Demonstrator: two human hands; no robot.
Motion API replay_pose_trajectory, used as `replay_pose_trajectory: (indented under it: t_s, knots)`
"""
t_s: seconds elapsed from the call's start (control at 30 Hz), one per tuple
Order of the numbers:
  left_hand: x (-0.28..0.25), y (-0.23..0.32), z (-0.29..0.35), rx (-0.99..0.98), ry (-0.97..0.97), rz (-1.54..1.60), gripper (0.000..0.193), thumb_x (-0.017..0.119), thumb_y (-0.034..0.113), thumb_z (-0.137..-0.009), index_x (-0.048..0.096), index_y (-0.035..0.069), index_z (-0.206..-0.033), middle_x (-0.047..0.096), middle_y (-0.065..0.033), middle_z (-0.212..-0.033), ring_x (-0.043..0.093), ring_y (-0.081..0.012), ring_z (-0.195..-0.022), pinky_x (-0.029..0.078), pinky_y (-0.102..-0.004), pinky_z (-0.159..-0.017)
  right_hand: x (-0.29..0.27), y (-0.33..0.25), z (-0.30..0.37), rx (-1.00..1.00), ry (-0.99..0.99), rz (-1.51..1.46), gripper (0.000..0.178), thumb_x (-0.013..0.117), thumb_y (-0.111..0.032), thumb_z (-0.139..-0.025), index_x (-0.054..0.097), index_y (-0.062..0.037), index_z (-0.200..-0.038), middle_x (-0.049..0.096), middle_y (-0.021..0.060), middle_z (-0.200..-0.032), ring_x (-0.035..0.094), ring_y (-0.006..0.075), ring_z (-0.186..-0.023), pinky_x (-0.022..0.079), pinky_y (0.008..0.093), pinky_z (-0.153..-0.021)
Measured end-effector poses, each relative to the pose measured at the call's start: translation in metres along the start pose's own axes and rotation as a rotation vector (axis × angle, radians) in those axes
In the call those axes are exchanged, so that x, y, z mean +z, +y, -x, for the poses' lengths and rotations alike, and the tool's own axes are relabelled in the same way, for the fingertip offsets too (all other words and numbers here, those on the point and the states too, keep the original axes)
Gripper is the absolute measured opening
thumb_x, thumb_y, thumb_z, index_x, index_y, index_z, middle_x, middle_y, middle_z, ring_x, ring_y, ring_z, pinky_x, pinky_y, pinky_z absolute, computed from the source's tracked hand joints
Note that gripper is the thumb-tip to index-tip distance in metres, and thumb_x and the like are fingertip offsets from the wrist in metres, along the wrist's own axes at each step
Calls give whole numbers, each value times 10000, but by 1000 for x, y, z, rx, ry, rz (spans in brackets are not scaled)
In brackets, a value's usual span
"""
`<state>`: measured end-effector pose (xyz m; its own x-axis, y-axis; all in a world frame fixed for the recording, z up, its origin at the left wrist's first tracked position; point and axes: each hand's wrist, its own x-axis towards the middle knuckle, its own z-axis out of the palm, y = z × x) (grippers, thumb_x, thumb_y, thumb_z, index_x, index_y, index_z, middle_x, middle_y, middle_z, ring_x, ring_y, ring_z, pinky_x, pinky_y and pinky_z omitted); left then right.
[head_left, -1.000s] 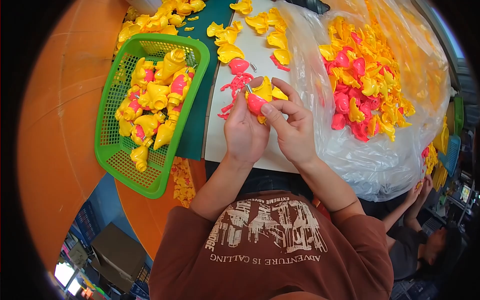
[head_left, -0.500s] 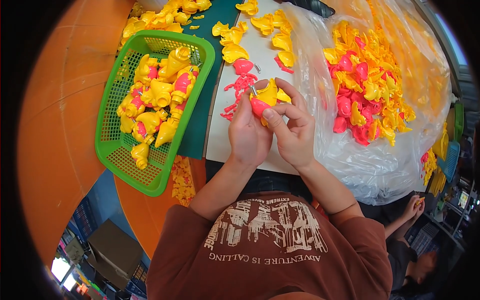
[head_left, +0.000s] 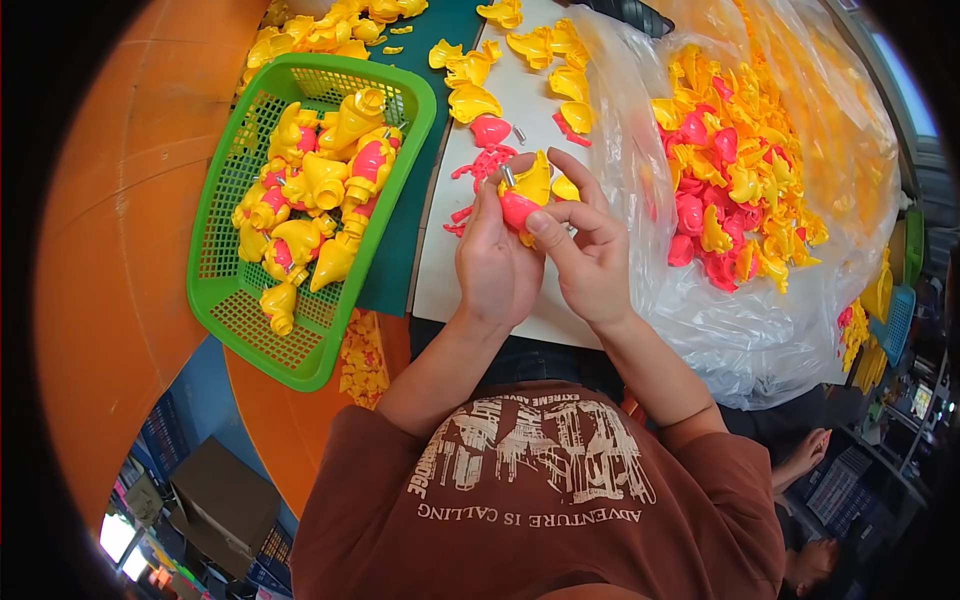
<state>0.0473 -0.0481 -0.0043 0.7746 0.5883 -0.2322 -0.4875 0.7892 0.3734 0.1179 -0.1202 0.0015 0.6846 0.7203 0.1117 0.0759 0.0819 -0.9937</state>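
Note:
Both hands hold a partly assembled yellow-and-pink plastic toy part (head_left: 520,207) above the white tabletop. My left hand (head_left: 492,270) cups it from the left, fingers closed around its side. From the right, my right hand (head_left: 588,255) presses its thumb against the pink piece, while its index finger is raised. A short metal pin (head_left: 508,176) sticks up from the part beside my left fingertips. Just beyond the hands lie small pink pieces (head_left: 490,160), a pink shell (head_left: 490,130), a loose metal pin (head_left: 519,134) and yellow shells (head_left: 473,102).
At left stands a green basket (head_left: 425,110) with several yellow-and-pink toy figures in it. A clear plastic bag (head_left: 740,350) at right holds a heap of yellow and pink shells (head_left: 715,180). More yellow pieces (head_left: 285,40) lie behind the basket. A co-worker's hand (head_left: 808,455) shows at lower right.
My hands and the toy part stay almost in place, with only a slight shift of the view. The co-worker's hands at lower right have moved down and a little left.

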Motion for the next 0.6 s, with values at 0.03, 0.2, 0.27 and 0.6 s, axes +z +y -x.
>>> replay_pose_trajectory:
  t_s: [0.03,0.2,0.27,0.6]
  knots:
    - [1,0,2,5,6,-8,466,204,354,-1009,411,17,-1257,465,-117,-1224,449,-203,-1149,340,-339,-1004,-1,1,0,-1,1,2,105,696,-133,-777,706,-39,-826,437,211,-1311,413,294,-1222,332,386,-986]
    - [-11,6,-1,-13,70,66,481,212,378,-1005,443,26,-1237,515,-126,-1183,507,-203,-1041,408,-325,-880,-8,-10,-12,-164,-164,368,207,674,-60,-778,678,-47,-984,433,183,-1346,403,282,-1255,356,367,-983]
    - [-32,11,-8,-20,118,71,490,216,391,-1002,468,28,-1213,548,-134,-1144,545,-202,-964,443,-316,-805,-26,-10,-30,-210,-87,360,299,688,-53,-745,656,-66,-1042,477,158,-1304,464,285,-1200,392,361,-951]
    - [-83,19,-16,-107,-26,-256,536,247,469,-970,565,39,-1006,602,-151,-827,509,-198,-515,363,-262,-425,-36,-25,-115,-126,-665,1436,115,636,-147,-751,628,-37,-783,646,120,-806,620,282,-745,485,378,-665]
